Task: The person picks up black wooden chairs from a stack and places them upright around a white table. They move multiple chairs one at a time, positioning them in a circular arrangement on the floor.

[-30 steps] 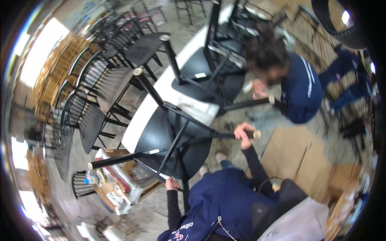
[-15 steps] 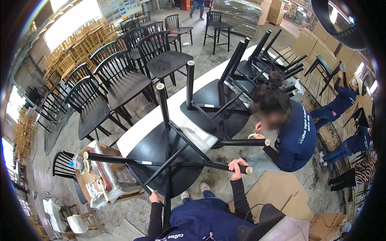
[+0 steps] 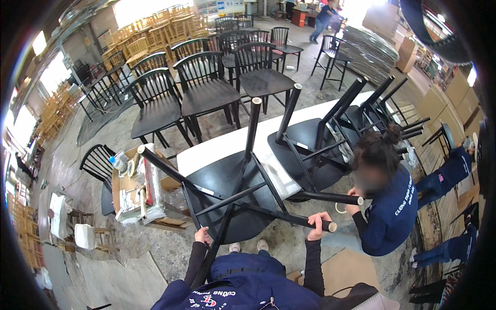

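Observation:
An upside-down black wooden chair [image 3: 219, 178] rests with its seat on a long white-topped table [image 3: 212, 155], its legs sticking up and outward. My right hand [image 3: 319, 226] is wrapped round one leg of it, close to the pale leg tip. At the near left, my left hand [image 3: 203, 235] is closed on the chair's frame by the seat edge; exactly which part it grips is partly hidden. A second upturned chair [image 3: 305, 147] lies farther along the table, and a co-worker [image 3: 390, 214] bends beside it, holding a ring-shaped roll of tape [image 3: 341, 208].
An open cardboard box [image 3: 124, 199] with packing bits and a bottle stands at my left. Rows of upright black chairs [image 3: 209, 95] fill the floor beyond the table. Flat cardboard [image 3: 349, 271] lies by my right side. More people work at the far right.
My view has swung left, so the scene sits farther right. Both hands keep their hold on the chair. The co-worker stays bent with the tape roll.

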`<state>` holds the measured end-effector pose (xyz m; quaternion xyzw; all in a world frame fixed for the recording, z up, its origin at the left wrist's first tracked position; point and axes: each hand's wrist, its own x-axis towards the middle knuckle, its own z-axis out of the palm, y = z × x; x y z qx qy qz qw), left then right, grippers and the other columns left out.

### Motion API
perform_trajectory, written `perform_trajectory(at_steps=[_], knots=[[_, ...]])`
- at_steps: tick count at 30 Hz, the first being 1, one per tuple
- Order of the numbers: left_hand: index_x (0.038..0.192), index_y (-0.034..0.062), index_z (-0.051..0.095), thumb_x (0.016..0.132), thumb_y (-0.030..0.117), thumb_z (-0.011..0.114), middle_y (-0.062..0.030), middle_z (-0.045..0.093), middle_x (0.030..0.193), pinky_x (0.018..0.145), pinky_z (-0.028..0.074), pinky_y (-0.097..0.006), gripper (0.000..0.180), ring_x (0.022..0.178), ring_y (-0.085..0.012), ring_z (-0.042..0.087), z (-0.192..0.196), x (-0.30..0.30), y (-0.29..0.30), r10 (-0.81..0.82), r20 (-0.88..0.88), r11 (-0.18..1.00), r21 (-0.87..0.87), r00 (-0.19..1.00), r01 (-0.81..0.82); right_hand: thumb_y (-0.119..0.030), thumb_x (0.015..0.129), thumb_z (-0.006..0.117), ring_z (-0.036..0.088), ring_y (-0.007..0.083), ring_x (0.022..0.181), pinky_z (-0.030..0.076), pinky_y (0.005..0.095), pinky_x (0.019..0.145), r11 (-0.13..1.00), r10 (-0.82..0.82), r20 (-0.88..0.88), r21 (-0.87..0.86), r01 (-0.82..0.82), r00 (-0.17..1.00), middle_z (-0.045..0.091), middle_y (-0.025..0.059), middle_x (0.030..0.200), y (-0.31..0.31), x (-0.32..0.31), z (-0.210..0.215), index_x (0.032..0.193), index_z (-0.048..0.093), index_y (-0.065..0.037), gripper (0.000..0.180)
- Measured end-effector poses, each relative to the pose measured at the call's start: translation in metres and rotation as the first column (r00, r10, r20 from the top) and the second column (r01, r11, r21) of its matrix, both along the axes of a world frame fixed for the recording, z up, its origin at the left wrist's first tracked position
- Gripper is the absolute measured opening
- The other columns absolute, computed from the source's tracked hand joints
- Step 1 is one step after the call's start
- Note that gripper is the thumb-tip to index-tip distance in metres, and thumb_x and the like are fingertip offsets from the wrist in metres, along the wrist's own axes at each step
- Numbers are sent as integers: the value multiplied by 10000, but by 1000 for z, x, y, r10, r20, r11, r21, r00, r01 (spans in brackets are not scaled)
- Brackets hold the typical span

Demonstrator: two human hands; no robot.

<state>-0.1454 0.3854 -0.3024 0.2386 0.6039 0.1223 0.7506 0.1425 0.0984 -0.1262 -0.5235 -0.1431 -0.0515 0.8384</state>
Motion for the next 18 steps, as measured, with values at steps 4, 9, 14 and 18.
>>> perform_trajectory(at_steps=[4, 9, 14, 18], knots=[[546, 164, 294, 736, 215, 553, 39, 205, 434, 328, 177, -274, 325, 311, -102, 216, -3, -15, 11, -77, 0, 997, -12, 997, 77, -46, 750, 496, 444, 133, 469, 409, 268, 500, 997, -41, 24, -63, 43, 999, 438, 40, 513, 4, -19, 12, 644, 421, -29, 131], [536, 166, 291, 738, 218, 527, 35, 217, 410, 331, 187, -286, 315, 307, -108, 208, -10, -23, 33, -180, -6, 983, -36, 984, 179, -85, 769, 509, 433, 121, 475, 401, 271, 535, 997, -58, 2, -59, 58, 998, 437, 36, 513, 10, -39, 13, 630, 414, -33, 176], [519, 161, 281, 740, 203, 500, 30, 207, 399, 333, 187, -293, 313, 303, -115, 202, -13, -22, 58, -269, -34, 958, -109, 963, 264, -79, 764, 495, 432, 127, 473, 412, 279, 540, 991, -117, 48, -55, 120, 992, 439, 37, 510, 16, -56, 1, 634, 416, -37, 158], [489, 166, 236, 740, 213, 457, 15, 181, 401, 344, 163, -303, 337, 302, -144, 164, -12, -16, 70, -330, -136, 944, -77, 934, 322, -132, 768, 488, 410, 136, 460, 380, 271, 516, 987, -158, 62, -14, 159, 986, 416, 39, 491, 19, -72, -11, 618, 383, -63, 196]])
